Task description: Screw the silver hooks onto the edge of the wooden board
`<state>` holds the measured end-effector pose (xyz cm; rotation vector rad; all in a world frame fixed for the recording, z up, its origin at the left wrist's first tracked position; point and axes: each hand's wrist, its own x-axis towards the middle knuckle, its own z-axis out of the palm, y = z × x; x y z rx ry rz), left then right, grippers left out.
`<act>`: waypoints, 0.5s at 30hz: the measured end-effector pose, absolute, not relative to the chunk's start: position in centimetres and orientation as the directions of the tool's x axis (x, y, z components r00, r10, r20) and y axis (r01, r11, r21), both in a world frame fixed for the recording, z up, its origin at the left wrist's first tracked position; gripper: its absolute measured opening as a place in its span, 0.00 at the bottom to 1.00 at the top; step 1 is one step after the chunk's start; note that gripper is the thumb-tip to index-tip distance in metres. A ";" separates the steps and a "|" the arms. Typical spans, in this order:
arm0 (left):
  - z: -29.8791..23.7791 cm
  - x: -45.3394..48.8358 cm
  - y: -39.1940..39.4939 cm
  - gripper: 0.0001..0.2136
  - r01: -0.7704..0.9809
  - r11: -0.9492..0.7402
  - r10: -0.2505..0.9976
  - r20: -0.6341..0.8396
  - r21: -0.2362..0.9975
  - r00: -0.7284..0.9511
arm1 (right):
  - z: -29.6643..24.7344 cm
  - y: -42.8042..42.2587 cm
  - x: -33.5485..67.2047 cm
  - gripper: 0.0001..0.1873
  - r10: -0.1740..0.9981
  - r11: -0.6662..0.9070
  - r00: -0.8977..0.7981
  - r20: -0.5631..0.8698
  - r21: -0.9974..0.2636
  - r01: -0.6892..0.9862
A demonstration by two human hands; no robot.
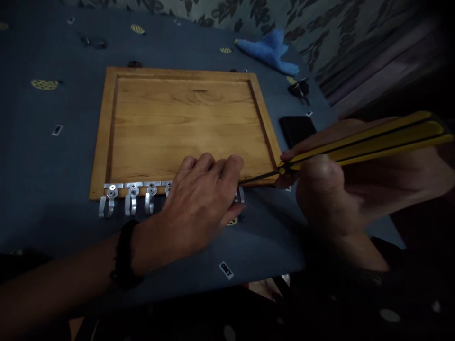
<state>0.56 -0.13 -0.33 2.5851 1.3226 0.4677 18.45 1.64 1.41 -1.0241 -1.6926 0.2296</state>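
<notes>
A wooden board with a raised rim lies on the dark blue tablecloth. Several metal hooks are screwed along its near edge. My left hand lies on that edge with fingers pressed together, covering some hooks; what is under the fingers is hidden. My right hand grips a yellow-and-black screwdriver. Its thin dark shaft points left toward the board's near right corner, just beside my left fingertips.
A blue cloth lies at the far right of the table. A black flat object sits right of the board, a small dark metal item behind it. The table's near edge runs just below my hands.
</notes>
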 end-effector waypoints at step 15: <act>-0.2 0.6 -0.1 0.18 0.758 -0.557 0.829 0.167 0.341 0.534 | 1.4 2.1 18.4 0.04 0.690 0.699 -0.139 0.711 -0.603 0.385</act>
